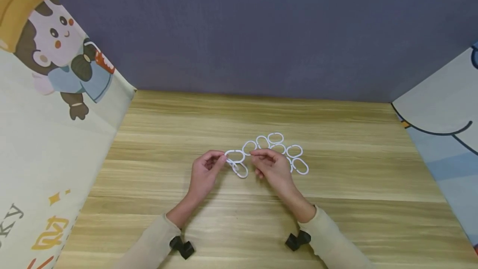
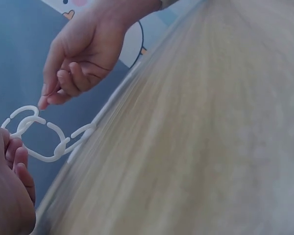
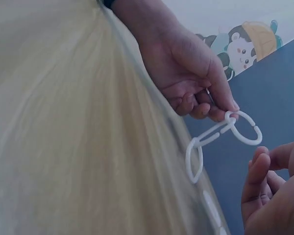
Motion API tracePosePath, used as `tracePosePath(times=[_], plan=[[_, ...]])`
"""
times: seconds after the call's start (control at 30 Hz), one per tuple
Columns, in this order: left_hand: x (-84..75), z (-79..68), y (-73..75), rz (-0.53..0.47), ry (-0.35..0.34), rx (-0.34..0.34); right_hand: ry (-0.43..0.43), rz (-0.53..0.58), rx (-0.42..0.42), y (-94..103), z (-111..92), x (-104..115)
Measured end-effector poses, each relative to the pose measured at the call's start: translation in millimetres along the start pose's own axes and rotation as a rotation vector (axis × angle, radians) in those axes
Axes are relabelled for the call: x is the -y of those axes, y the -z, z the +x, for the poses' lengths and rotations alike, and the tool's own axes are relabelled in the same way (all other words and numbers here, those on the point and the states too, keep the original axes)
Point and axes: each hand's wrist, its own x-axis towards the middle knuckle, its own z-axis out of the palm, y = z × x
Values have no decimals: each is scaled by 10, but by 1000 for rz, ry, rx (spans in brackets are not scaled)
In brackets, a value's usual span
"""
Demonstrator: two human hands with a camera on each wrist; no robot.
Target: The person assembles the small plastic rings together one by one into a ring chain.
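My left hand (image 1: 205,171) pinches a white oval ring link (image 1: 234,151) between thumb and fingertips, held above the wooden table. More white links hang joined from it, one (image 1: 242,172) lower right; in the right wrist view a lower link (image 3: 188,161) dangles at the end of this short chain. My right hand (image 1: 274,169) is close by on the right, fingers loosely bent, thumb and index fingertips near each other with no link seen between them. In the head view its fingertips overlap the edge of another white link (image 1: 244,145).
Several loose white links, such as one (image 1: 275,133) at the back and one (image 1: 307,167) at the right, lie on the wooden table (image 1: 157,123) beyond and beside my right hand. A dark blue panel (image 1: 261,32) rises at the back, with printed panels on both sides.
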Motion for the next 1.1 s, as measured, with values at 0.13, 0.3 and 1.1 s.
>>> tracePosePath(times=[0.13, 0.3, 1.1], plan=[[41, 13, 8, -3, 5, -13, 28, -7, -9, 20, 44, -75], [73, 20, 10, -3, -5, -5, 44, -10, -19, 24, 84, -171], [111, 29, 18, 6, 3, 6, 251, -455, 92, 73, 218, -353]])
